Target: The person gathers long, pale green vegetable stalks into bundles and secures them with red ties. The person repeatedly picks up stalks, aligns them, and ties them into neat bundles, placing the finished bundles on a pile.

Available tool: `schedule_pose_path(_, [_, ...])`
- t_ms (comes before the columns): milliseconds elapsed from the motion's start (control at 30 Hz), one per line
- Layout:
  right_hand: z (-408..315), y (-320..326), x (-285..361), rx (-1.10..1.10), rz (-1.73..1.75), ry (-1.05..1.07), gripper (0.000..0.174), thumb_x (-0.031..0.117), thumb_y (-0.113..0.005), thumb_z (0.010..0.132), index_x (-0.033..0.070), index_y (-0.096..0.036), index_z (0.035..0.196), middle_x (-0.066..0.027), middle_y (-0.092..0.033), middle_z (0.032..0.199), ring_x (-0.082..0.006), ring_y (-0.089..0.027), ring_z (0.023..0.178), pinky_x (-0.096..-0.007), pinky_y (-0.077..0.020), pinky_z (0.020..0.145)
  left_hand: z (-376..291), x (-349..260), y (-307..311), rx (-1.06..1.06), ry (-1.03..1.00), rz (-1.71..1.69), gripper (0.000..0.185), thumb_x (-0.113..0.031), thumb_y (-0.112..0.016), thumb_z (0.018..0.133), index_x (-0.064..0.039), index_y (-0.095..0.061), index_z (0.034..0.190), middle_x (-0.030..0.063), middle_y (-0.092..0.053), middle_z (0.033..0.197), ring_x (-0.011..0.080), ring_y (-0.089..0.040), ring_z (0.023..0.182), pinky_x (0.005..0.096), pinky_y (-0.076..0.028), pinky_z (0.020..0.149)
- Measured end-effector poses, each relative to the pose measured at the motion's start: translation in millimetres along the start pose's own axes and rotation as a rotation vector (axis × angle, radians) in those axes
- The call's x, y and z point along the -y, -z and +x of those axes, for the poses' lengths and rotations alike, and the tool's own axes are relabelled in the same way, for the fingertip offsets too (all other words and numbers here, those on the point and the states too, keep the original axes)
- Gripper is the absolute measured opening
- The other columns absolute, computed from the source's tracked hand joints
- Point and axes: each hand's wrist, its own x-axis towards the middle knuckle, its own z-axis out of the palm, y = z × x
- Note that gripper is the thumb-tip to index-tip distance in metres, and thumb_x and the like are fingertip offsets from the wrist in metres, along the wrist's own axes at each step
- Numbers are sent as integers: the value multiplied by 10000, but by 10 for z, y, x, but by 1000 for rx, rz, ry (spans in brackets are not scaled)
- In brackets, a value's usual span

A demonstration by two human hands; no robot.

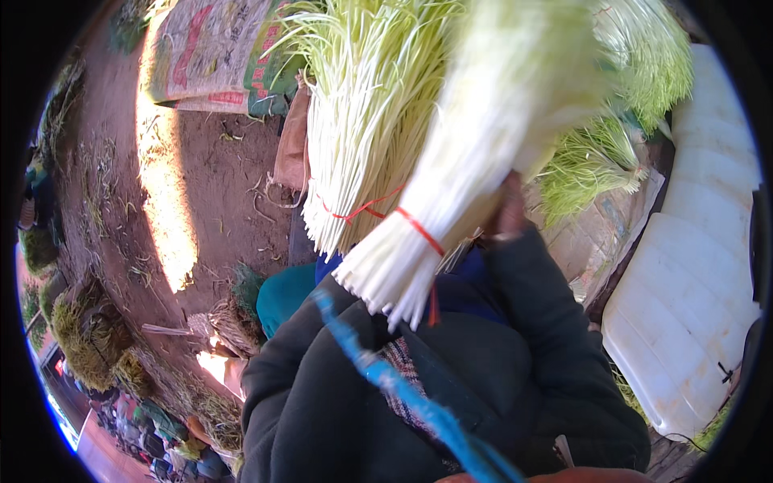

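My right hand [508,208] grips a thick bundle of long, white-stemmed, chive-like greens [477,142] from its right side. Motion blurs the leafy upper part. A red tie [421,231] circles the bundle near its cut stem ends, which tilt toward my lap. My left hand is out of view; its dark sleeve [296,362] runs up behind the stem ends. Just left of the held bundle, a second bundle of the same greens [371,133] stands nearly upright. A loose-looking red tie [356,212] crosses its lower stems.
More greens [646,66] and a smaller bunch [589,166] lie at right, beside a large white plastic piece [682,314]. A printed woven sack [211,54] rests on the dirt floor [235,181]. Dry plant heaps [87,335] line the left. A blurred blue strap [398,386] hangs near the camera.
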Motion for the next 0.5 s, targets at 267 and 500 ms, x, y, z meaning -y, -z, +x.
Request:
schedule_pose_path(267, [375, -241, -703, -186, -243, 190, 801, 42, -800, 676, -14, -300, 1299, -147, -516, 1199, -237, -585, 981, -357, -507, 838, -961, 18, 452, -413, 244, -295, 215, -144, -628, 866, -12, -578, 1027, 83, -635, 880, 142, -592, 837, 291, -478, 773])
schedule_pose_path(500, [407, -205, -669, -129, -509, 284, 803, 95, -822, 661, 7, -316, 1278, -141, -515, 1205, -236, -549, 1035, -347, -456, 902, 127, -757, 1021, -698, -212, 137, 718, -221, -749, 763, 71, -362, 1293, 202, -497, 1215, 258, -478, 1142, 373, -373, 987])
